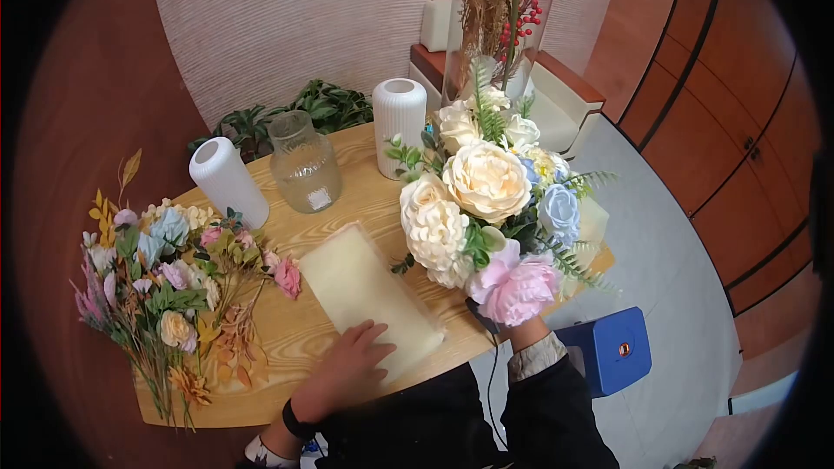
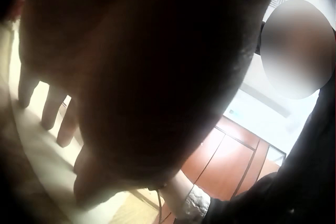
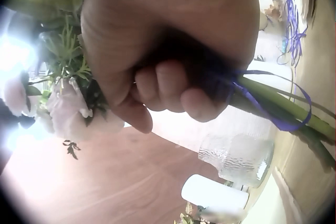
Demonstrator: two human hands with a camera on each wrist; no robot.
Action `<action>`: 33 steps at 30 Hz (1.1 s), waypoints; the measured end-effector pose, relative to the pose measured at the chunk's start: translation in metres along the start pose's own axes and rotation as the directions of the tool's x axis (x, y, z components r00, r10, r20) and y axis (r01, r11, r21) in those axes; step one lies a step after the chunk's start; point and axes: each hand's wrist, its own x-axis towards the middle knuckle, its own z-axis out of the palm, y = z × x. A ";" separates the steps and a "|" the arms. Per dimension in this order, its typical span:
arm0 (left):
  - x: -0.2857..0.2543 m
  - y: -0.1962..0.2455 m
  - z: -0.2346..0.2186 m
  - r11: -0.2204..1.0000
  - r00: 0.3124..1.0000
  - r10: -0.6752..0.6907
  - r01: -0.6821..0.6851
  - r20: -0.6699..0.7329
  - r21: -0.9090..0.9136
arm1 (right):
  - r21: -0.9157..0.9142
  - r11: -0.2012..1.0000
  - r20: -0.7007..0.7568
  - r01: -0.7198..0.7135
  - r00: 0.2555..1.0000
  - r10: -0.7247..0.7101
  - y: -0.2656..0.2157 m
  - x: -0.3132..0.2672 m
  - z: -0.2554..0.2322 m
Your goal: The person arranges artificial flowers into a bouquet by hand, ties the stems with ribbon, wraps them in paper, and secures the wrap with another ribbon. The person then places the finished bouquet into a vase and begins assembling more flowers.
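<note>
Fingers spread, the left hand [image 1: 346, 361] rests on cream wrapping paper [image 1: 363, 278] whose long axis runs eleven-to-five; toward two o'clock, the right hand [image 3: 173, 40] grips the bouquet [image 1: 486, 182] stems [image 3: 278, 99].

Right hand [image 1: 526, 333] mostly hidden by bouquet [image 1: 486, 200], head view. Dried grass [image 1: 478, 2] cut off up top. Stems [image 3: 281, 101] cut off, right wrist view.
</note>
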 end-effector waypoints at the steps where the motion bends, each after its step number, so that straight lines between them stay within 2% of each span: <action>1: -0.004 0.002 0.001 1.000 1.000 0.001 -0.001 0.000 0.000 | 0.007 1.000 0.000 -0.005 1.000 0.005 0.001 0.001 0.000; 4: -0.014 0.008 0.001 1.000 0.999 0.001 -0.001 -0.038 -0.018 | 0.024 0.999 0.005 -0.023 1.000 0.023 0.011 -0.039 -0.011; 6: -0.018 0.010 0.001 0.998 0.997 -0.016 0.011 -0.069 -0.067 | 0.034 0.999 0.013 -0.037 0.999 0.037 0.011 -0.027 -0.011; 8: -0.020 0.012 0.002 0.996 0.996 -0.023 0.015 -0.084 -0.089 | 0.041 0.998 0.018 -0.051 0.999 0.050 0.014 -0.044 -0.015; 10: -0.021 0.012 0.003 0.994 0.995 -0.025 0.015 -0.099 -0.107 | 0.046 0.997 0.018 -0.063 0.998 0.063 0.024 -0.105 -0.028; 12: -0.021 0.012 0.003 0.991 0.994 -0.040 0.027 -0.103 -0.128 | 0.052 0.996 0.015 -0.072 0.997 0.071 0.028 -0.134 -0.034; 15: -0.020 0.010 0.004 0.989 0.995 -0.034 0.020 -0.098 -0.148 | 0.067 0.994 0.007 -0.088 0.996 0.088 0.023 -0.172 -0.016; 19: -0.021 0.004 0.011 0.986 0.993 -0.027 0.008 -0.118 -0.164 | 0.108 0.988 0.009 -0.111 0.994 0.111 0.028 -0.095 -0.036; 20: -0.023 0.003 0.014 0.986 0.996 -0.052 0.039 -0.073 -0.165 | 0.122 0.986 0.013 -0.118 0.993 0.117 0.027 -0.086 -0.034; 21: -0.025 0.002 0.016 0.984 0.997 -0.076 0.071 -0.027 -0.165 | 0.136 0.983 0.016 -0.126 0.992 0.125 0.027 -0.083 -0.031; 23: -0.024 0.010 0.010 0.981 0.995 -0.086 0.077 -0.047 -0.176 | 0.165 0.976 0.021 -0.139 0.990 0.138 0.028 -0.087 -0.029; 28: -0.020 0.016 0.006 0.987 0.994 -0.085 0.074 -0.072 -0.144 | 0.206 0.963 0.021 -0.172 0.985 0.172 0.018 -0.023 -0.017; 33: -0.022 0.011 0.013 0.990 0.993 -0.064 0.050 -0.102 -0.130 | 0.242 0.949 0.025 -0.200 0.979 0.200 0.020 -0.028 -0.018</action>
